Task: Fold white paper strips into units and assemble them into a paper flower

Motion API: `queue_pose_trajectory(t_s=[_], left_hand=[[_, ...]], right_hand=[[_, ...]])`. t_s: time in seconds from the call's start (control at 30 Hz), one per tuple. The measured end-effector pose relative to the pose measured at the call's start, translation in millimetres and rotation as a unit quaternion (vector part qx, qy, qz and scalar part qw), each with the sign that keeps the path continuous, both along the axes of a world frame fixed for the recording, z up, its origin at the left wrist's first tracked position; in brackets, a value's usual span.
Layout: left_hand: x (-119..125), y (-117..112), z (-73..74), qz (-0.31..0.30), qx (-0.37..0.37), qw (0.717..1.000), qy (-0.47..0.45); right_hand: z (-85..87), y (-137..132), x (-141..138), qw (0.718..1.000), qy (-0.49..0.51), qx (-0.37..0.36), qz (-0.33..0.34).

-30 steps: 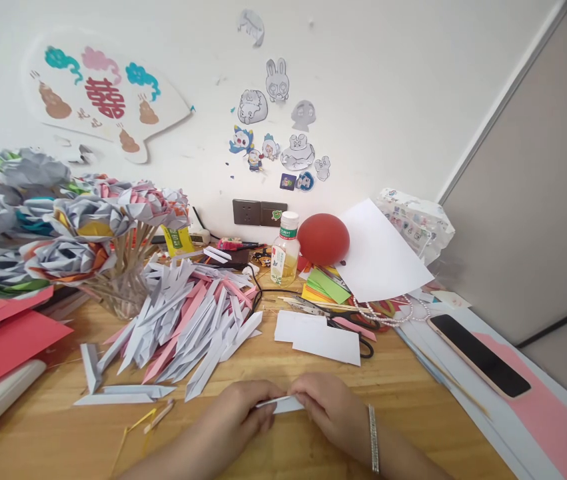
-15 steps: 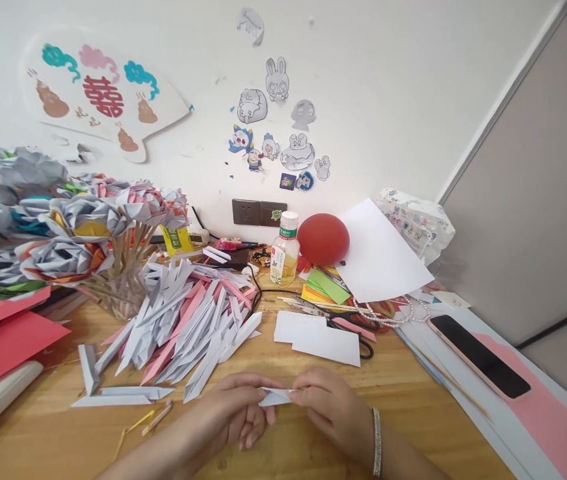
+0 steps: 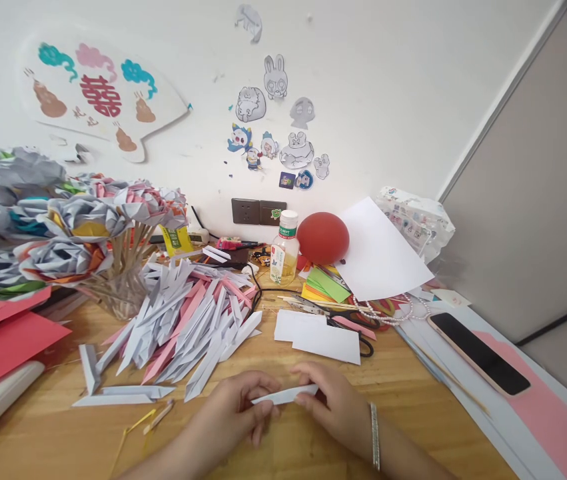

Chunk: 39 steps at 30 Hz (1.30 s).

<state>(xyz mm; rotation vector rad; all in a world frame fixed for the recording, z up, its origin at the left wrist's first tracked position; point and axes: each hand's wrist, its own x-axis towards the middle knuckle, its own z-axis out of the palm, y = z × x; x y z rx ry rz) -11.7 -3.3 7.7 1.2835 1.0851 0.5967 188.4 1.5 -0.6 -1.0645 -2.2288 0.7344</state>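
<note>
Between my hands, low over the wooden table, is a folded white paper strip (image 3: 286, 395). My left hand (image 3: 243, 403) pinches its left end with the fingers curled. The right end sits between the thumb and fingers of my right hand (image 3: 330, 403), which has a sparkling bracelet at the wrist. Just beyond my hands lie two white paper rectangles (image 3: 326, 343), partly over black-handled scissors (image 3: 366, 345). To the left is a big heap of folded white and pink paper strips (image 3: 188, 327), with a few loose folded strips (image 3: 120, 395) nearer my left forearm.
Paper flowers on sticks (image 3: 68, 233) stand in a clear vase at left, beside red paper (image 3: 18, 340). A bottle (image 3: 284, 250), a red balloon (image 3: 323, 238) and a large white sheet (image 3: 380, 257) are at the back. A phone (image 3: 480, 353) lies at right.
My hands have moved slightly apart, and more of the folded paper strip shows between them. The strip has turned so that its long side faces me. The view has shifted slightly.
</note>
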Motion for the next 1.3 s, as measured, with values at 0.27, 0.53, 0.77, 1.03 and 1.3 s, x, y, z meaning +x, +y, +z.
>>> queue_pose_trajectory(t_s=[0.27, 0.53, 0.77, 1.03, 1.3], left_hand=[[-2, 2, -0.2, 0.02, -0.016, 1.0, 0.014], [-4, 2, 3.4, -0.014, -0.035, 0.999, -0.018], [-6, 1, 4.9, 0.0, 0.041, 0.997, 0.066], [-7, -3, 9.8, -0.074, 0.201, 0.952, 0.219], [-10, -16, 21.2, -0.131, 0.322, 0.878, 0.329]], right_hand=[[5.4, 2, 0, 0.998, 0.047, -0.047, -0.011], [6.8, 7, 6, 0.997, 0.038, -0.074, -0.003], [6.5, 7, 8, 0.996, 0.048, -0.061, 0.044], [7.6, 1, 7, 0.995, 0.041, -0.059, 0.061], [3.2, -1, 6, 0.995, 0.006, -0.005, 0.098]])
